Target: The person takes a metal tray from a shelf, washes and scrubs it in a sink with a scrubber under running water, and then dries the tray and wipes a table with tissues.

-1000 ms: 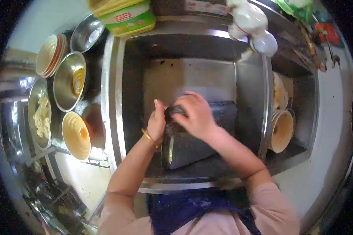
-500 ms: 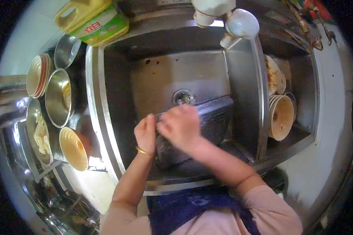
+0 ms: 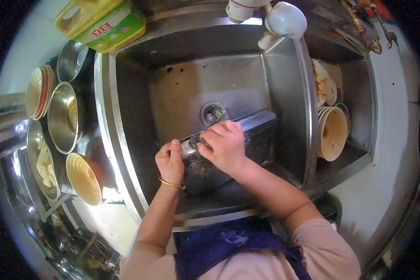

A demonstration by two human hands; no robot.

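Observation:
A dark, flat-sided metal tray or pan (image 3: 254,140) is tilted up inside the steel sink (image 3: 172,102), its shiny rim uppermost. My left hand (image 3: 171,163), with a gold bangle at the wrist, is closed on the tray's left end, thumb up along the rim. Closed over a dark grey, wiry scouring pad (image 3: 195,139), my right hand (image 3: 224,144) presses it to the rim just right of my left hand. The tray's underside and lower edge are hidden in shadow.
A drain (image 3: 214,113) lies beyond the tray. Stacked bowls (image 3: 332,134) occupy the narrow right basin. To the left are a steel bowl (image 3: 63,119), an orange bowl (image 3: 85,179) and a yellow detergent jug (image 3: 102,30). A white fixture (image 3: 287,21) overhangs the back edge.
The right hand, blurred before, has shifted slightly right along the rim, and the scouring pad beneath it now shows. The left hand keeps its hold. The whole view has shifted a little.

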